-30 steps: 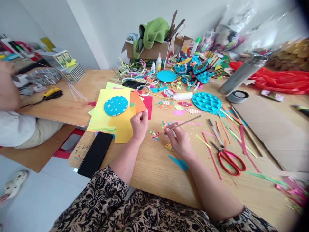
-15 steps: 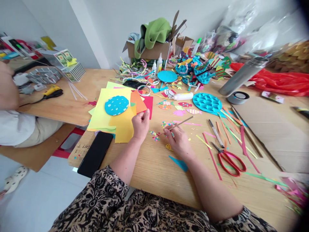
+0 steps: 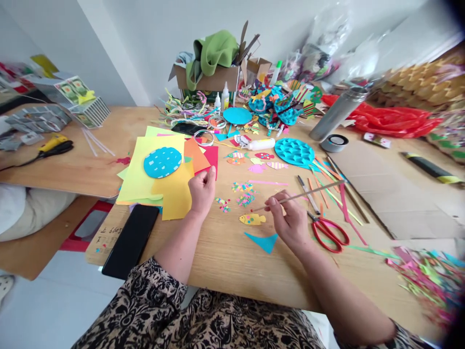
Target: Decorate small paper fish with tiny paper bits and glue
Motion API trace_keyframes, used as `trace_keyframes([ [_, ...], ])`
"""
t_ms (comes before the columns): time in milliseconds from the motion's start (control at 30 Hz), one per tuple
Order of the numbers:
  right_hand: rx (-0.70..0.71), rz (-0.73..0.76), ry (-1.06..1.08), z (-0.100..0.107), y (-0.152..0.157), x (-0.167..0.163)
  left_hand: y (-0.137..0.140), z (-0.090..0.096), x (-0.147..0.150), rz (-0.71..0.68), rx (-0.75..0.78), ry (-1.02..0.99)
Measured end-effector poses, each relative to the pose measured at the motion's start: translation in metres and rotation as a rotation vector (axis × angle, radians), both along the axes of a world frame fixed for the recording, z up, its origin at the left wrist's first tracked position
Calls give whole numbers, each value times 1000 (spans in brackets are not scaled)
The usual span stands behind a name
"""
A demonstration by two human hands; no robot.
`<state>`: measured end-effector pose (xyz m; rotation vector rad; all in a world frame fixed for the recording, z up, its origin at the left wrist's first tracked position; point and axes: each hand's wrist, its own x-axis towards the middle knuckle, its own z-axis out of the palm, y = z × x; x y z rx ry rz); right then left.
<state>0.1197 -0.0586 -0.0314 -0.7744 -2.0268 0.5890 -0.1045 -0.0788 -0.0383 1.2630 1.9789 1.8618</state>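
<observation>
Head view: right fingers point(image 3: 278, 207) pinch a thin stick point(image 3: 329, 187) near the yellow fish point(image 3: 253, 220); left fingers point(image 3: 199, 182) curl tight, any contents hidden.

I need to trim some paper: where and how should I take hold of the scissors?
Probably by the red loops, coming from the right: the scissors lie flat with their loops toward that side and their blades pointing left and away.

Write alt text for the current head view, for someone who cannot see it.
A person's right hand holds a thin stick, its tip close to a dotted yellow paper fish on a wooden table. The left hand is curled in a fist beside colored paper sheets. Confetti piles and red-handled scissors lie nearby.
</observation>
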Motion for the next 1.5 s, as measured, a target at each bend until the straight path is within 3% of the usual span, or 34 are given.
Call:
trace_keyframes([
  [133,29,-34,12,-15,-11,22,-2,-1,1,-83,-39,51],
  [233,43,-33,27,-22,-16,26,-4,-2,4,-283,-120,121],
  [400,108,1,59,-21,-16,21,-5,-3,14,-635,-240,298],
  [633,152,12,16,-18,-16,18,-6,-6,16,-847,-310,492],
  [833,172,24,-7,-16,-15,17,-11,-4,20,-903,-352,620],
  [1500,153,16,-24,-17,-14,17,-13,3,26,-952,-438,722],
])
